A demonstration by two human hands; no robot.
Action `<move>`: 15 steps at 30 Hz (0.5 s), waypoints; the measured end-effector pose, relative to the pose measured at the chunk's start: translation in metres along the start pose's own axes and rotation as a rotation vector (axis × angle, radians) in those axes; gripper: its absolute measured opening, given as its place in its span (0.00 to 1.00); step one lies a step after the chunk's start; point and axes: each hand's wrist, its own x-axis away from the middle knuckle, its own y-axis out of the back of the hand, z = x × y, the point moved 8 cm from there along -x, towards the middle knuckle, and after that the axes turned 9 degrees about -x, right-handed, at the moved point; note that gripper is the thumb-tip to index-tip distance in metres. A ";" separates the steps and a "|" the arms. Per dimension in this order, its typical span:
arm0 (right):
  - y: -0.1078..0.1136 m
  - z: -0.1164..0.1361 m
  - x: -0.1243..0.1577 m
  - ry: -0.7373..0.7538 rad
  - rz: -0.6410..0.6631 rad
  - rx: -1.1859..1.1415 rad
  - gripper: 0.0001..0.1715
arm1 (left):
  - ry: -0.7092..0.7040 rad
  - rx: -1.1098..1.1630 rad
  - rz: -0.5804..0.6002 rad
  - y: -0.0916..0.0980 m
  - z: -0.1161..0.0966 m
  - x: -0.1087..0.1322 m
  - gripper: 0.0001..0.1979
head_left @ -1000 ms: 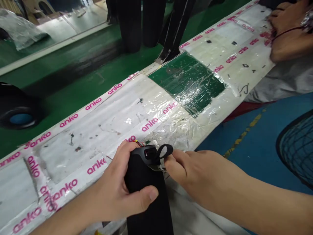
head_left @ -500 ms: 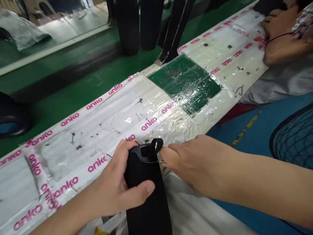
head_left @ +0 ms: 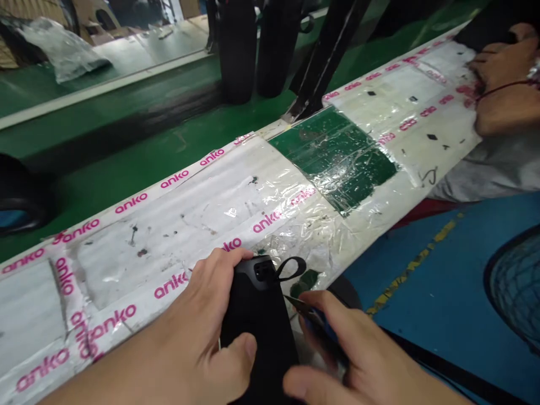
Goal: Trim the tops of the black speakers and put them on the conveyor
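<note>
My left hand (head_left: 198, 332) is wrapped round a black fabric-covered cylinder (head_left: 259, 326), thumb on its front, fingers over its top end. A black loop strap (head_left: 291, 268) sticks out from that top end. My right hand (head_left: 337, 354) sits low beside the cylinder, fingers curled round a thin dark flat piece (head_left: 310, 316) that I cannot name. Both hands rest at the near edge of a white bench (head_left: 169, 225) covered in clear film and pink "anko" tape.
A green patch (head_left: 337, 157) under film lies on the bench to the right. Another person's hands (head_left: 504, 84) work at the far right end. Black cylinders (head_left: 236, 50) stand on the green conveyor (head_left: 126, 152) behind. A fan grille (head_left: 517, 287) sits over the blue floor.
My right hand has let go of the loop strap and dropped down beside the cylinder, now holding a thin dark piece. The view has shifted slightly downward.
</note>
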 end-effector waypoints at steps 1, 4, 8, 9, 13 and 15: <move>-0.007 -0.008 0.001 -0.099 0.020 -0.141 0.25 | 0.012 -0.030 0.015 0.000 0.001 0.002 0.40; -0.025 -0.029 0.008 -0.312 0.075 -0.604 0.32 | 0.050 0.004 0.031 0.006 0.007 0.002 0.45; -0.027 -0.054 0.019 -0.447 0.087 -0.965 0.30 | 0.058 0.201 0.080 0.003 0.014 -0.015 0.40; -0.023 -0.060 0.021 -0.454 0.053 -0.961 0.28 | 0.042 0.219 0.088 0.000 0.013 -0.019 0.38; -0.018 -0.074 0.025 -0.395 -0.002 -0.849 0.27 | -0.054 0.200 -0.054 0.002 0.001 -0.028 0.34; -0.025 -0.071 0.024 -0.370 0.021 -0.864 0.32 | -0.074 0.179 -0.108 0.006 -0.005 -0.027 0.32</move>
